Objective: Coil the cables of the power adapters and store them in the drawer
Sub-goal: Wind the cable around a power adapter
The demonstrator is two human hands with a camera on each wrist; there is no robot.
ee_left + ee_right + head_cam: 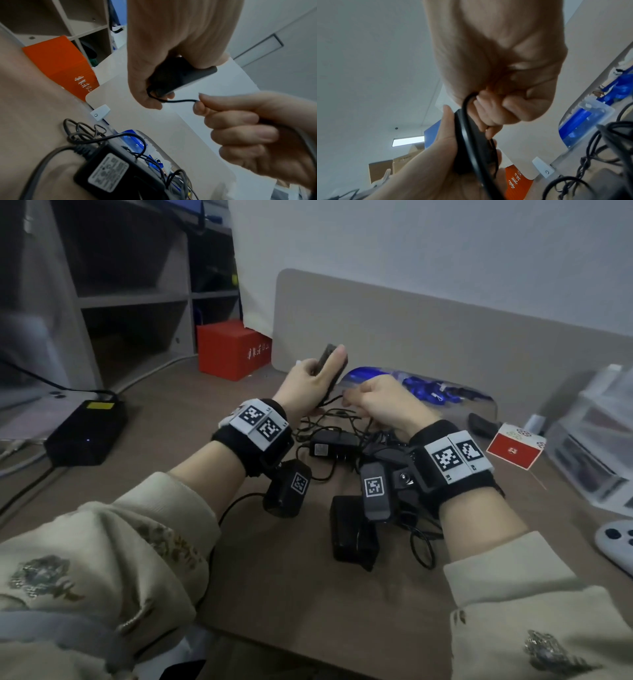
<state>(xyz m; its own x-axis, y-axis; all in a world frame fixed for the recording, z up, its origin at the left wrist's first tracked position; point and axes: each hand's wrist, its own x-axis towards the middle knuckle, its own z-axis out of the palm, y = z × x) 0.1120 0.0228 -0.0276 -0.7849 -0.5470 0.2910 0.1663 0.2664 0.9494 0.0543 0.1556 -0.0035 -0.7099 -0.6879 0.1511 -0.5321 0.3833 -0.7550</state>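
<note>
— What are you holding right now?

— My left hand (pixel 310 381) is gripping one adapter (pixel 178 77) up above the counter (pixel 291 587), fingers curled round its body. My right hand (pixel 383 402) is pinching its cable (pixel 180 100) just beside the adapter, thumb against forefinger, the other fingers folded in.

— How is it handling?

— The adapter is looking small, hard and light, I'd judge; one hand is carrying it easily. The cable is thin and limp, so it is drooping wherever I am not holding it. I'm guessing it springs back out of a loop unless I keep it pinched.

— So where are you taking hold?

— I'm keeping the left grip on the flat sides of the body, clear of the spot where the cable is coming out, since that joint is likely the weak point. With the right I'm staying close to the adapter, so each loop is short and under control.

— And the others?

— They are lying on the counter under my wrists, one labelled adapter (pixel 334 445) in a tangle (pixel 342 419) of thin cables. I'm expecting snags there, so a slow pull is better than a tug. I cannot see the drawer.
</note>
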